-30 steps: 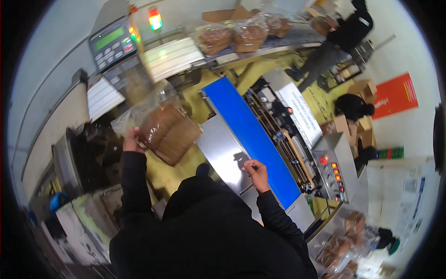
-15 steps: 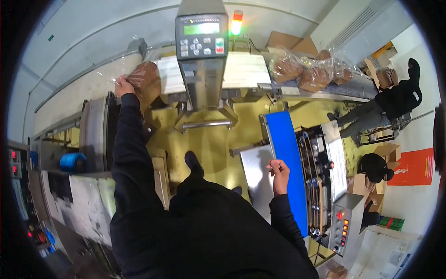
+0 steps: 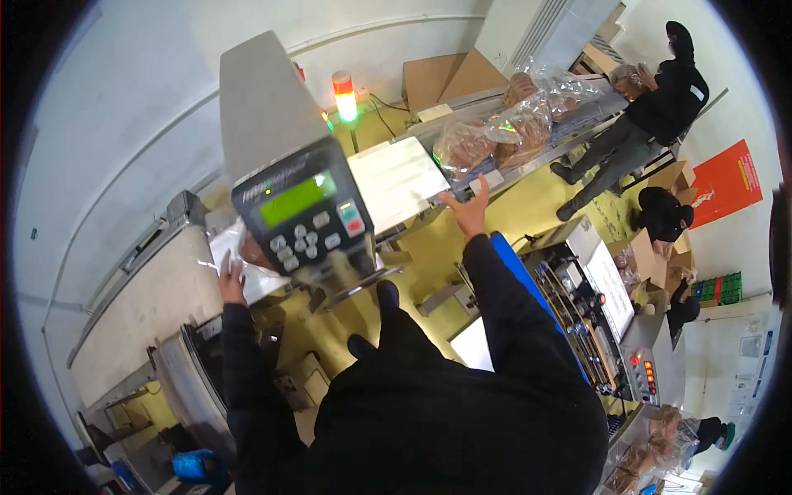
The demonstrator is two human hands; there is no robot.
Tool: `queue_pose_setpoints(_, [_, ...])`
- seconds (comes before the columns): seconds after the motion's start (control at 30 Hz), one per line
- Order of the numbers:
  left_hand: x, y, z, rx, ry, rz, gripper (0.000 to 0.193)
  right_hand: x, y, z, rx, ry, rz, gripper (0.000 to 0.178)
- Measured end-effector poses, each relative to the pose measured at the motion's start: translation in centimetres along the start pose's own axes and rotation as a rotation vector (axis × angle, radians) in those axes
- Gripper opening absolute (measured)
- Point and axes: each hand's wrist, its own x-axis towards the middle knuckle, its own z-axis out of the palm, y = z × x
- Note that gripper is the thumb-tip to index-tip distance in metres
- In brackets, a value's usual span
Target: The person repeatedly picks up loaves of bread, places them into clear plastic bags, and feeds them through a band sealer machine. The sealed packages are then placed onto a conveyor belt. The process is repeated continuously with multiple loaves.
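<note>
Clock positions are read from the centre of the view. The fingers of the left hand (image 3: 232, 285), at 9 o'clock, lie against the clear film of a bagged brown item (image 3: 254, 252); whether they grip the film or merely press it cannot be told. The item sits just beyond these fingers, partly hidden by the display unit (image 3: 307, 219) at 10 o'clock; the hand's placement probably steadies it. The fingers of the right hand (image 3: 469, 213), at 2 o'clock, are spread and hold nothing, at the near corner of the white belt section (image 3: 398, 178); contact cannot be confirmed. Farther out, toward 1 o'clock, bagged brown products (image 3: 470, 151) lie on a grey conveyor (image 3: 569, 139), whose flat bed presumably supports their loose bags. At 2 o'clock, a co-worker (image 3: 662, 109) holds another bagged product (image 3: 628, 81) in front of the body.
</note>
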Motion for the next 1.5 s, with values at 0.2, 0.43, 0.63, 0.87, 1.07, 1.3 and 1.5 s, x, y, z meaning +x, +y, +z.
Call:
queue_pose_setpoints(0.2, [-1.8,-7.8,-9.1,0.123,-0.152,-0.051,0.048,11.1,3.2,10.4,-0.307,0.301,-0.184,0.077])
queue_pose_setpoints(0.43, [-8.8,-0.6,-4.4,0.269,0.155,-0.322,0.047,21.2,2.0,12.5,0.044,0.377,-0.16,0.018])
queue_pose_setpoints(0.63, [-11.1,2.8,-4.9,0.368,0.257,-0.403,0.046,36.4,2.6,11.9,-0.013,0.789,-0.168,0.014])
queue_pose_setpoints(0.87, [-13.7,4.5,-6.0,0.406,0.332,-0.441,0.044,43.2,-0.2,5.4,0.001,0.572,0.005,0.035])
queue_pose_setpoints(1.07, [-11.7,6.9,-6.8,0.448,0.327,-0.424,0.044,31.5,2.9,6.7,0.149,-0.086,-0.129,0.041])
queue_pose_setpoints(1.3, [-9.0,6.8,-8.0,0.487,0.28,-0.4,0.043,27.3,3.1,8.4,-0.311,-0.01,-0.168,0.029])
queue_pose_setpoints(1.5, [-6.5,7.7,-8.0,0.515,0.235,-0.354,0.042,32.8,-1.6,6.4,0.028,-0.01,-0.458,0.03])
